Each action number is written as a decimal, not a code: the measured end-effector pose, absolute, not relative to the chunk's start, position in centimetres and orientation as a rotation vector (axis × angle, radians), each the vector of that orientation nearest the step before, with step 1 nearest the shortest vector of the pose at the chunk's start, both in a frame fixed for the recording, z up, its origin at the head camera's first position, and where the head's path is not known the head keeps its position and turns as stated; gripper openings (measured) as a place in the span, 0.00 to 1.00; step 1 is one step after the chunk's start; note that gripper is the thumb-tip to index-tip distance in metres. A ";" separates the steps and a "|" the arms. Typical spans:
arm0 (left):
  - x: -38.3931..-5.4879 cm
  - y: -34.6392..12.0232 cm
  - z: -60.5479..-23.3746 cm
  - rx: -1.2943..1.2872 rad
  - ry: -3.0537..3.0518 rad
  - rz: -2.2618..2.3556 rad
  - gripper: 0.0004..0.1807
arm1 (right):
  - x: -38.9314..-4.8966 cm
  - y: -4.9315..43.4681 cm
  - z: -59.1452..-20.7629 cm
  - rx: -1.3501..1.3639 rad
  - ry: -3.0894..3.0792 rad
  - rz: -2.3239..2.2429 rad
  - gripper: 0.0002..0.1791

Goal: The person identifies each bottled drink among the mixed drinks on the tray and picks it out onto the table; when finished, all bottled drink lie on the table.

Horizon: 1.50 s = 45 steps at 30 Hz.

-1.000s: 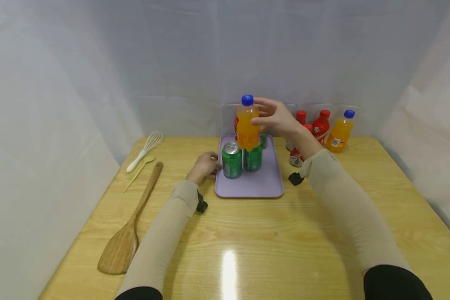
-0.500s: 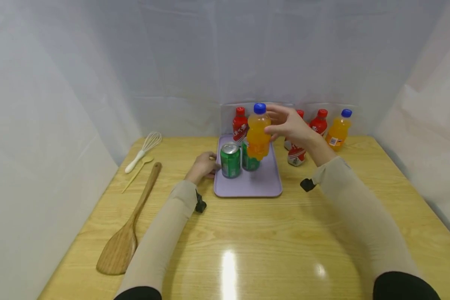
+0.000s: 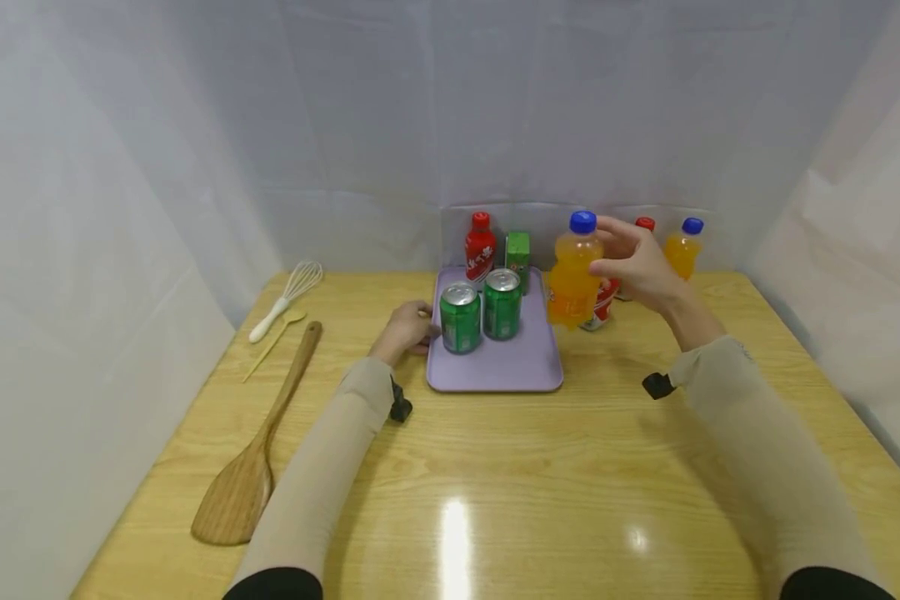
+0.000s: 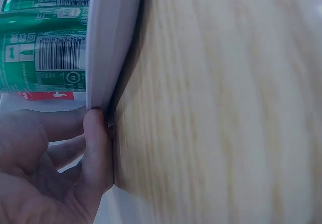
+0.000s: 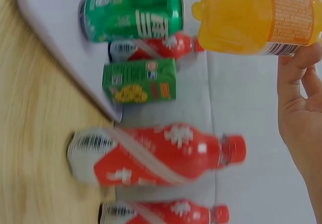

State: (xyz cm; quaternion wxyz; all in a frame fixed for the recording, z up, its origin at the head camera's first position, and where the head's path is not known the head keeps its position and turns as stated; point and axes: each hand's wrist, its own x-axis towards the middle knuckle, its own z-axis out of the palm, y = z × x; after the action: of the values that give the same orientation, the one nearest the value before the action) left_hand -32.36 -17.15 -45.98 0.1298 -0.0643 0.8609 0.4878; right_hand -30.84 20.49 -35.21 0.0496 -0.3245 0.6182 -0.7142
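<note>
In the head view, my right hand (image 3: 637, 262) holds an orange soda bottle (image 3: 574, 279) with a blue cap. The bottle is upright, raised above the table just beyond the tray's right edge. My left hand (image 3: 407, 327) pinches the left rim of the purple tray (image 3: 521, 375); the left wrist view has the thumb (image 4: 95, 143) against that rim. Two green cans (image 3: 461, 321) stand on the tray. Behind them are a red bottle (image 3: 480, 250) and a green drink carton (image 5: 141, 80). The right wrist view shows the orange bottle's base lifted clear of the things below.
Right of the tray stand red-and-white bottles (image 5: 156, 153), partly hidden by my right hand in the head view, and another orange bottle (image 3: 682, 254). A whisk (image 3: 288, 300), a yellow spoon (image 3: 276, 343) and a wooden spatula (image 3: 251, 475) lie on the left.
My right hand has carried the orange bottle rightward from above the tray to past its right edge, uncovering the second can and the carton. My left hand stays at the tray rim.
</note>
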 end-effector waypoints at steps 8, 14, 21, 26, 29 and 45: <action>-32.7 -17.3 -46.0 -0.198 2.506 1.400 0.25 | -30.1 24.5 -36.1 -0.923 1.839 -2.158 0.26; -32.7 -17.2 -45.8 -0.202 2.506 1.396 0.25 | -29.9 27.1 -36.9 -0.894 1.807 -2.177 0.28; -32.7 -17.3 -45.9 -0.193 2.508 1.406 0.25 | -30.2 29.7 -38.0 -0.882 1.946 -2.127 0.28; -32.7 -17.4 -46.0 -0.184 2.507 1.410 0.25 | -30.8 31.0 -38.8 -0.772 2.167 -2.040 0.27; -32.5 -17.3 -45.9 -0.184 2.504 1.411 0.25 | -31.1 31.4 -39.2 -0.633 2.316 -1.991 0.28; -32.3 -16.9 -45.6 -0.201 2.504 1.389 0.25 | -32.8 32.1 -41.4 -0.244 2.700 -1.681 0.39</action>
State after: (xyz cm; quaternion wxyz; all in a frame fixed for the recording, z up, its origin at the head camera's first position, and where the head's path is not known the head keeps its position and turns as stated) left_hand -32.31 -16.92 -45.56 0.1350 -0.0693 0.8644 0.4794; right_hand -32.80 32.06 -41.41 -0.0244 -0.0765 0.8461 -0.5269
